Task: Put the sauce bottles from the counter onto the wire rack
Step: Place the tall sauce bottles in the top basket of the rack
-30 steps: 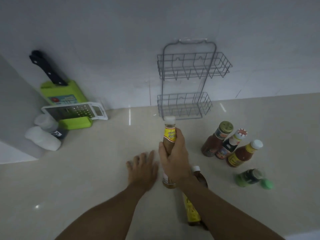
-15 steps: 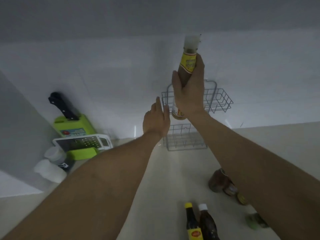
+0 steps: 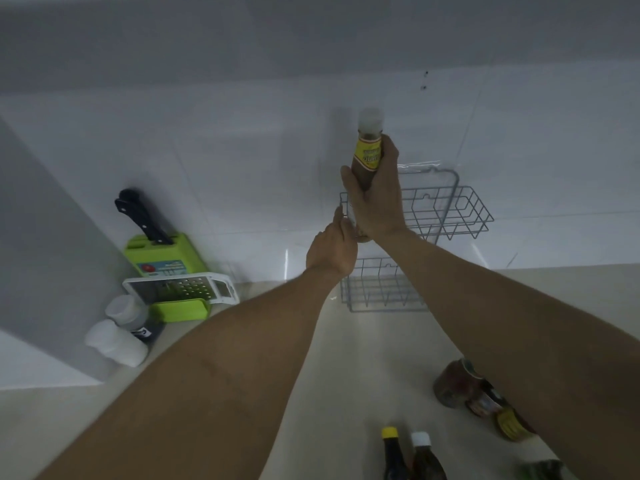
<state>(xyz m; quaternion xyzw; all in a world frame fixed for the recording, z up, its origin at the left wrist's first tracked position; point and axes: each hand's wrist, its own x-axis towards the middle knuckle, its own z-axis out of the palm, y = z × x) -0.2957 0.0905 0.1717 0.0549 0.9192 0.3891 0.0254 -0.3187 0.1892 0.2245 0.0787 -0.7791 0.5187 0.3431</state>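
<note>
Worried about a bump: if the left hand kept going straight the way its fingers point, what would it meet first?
Probably the left edge of the wire rack's upper basket, beside the bottle; the left hand looks almost there, though depth is unclear.

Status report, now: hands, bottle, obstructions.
Right hand grip shut on brown sauce bottle, upright at wire rack top basket's left end. Left hand at that end; grip unclear. Basket otherwise empty.
</note>
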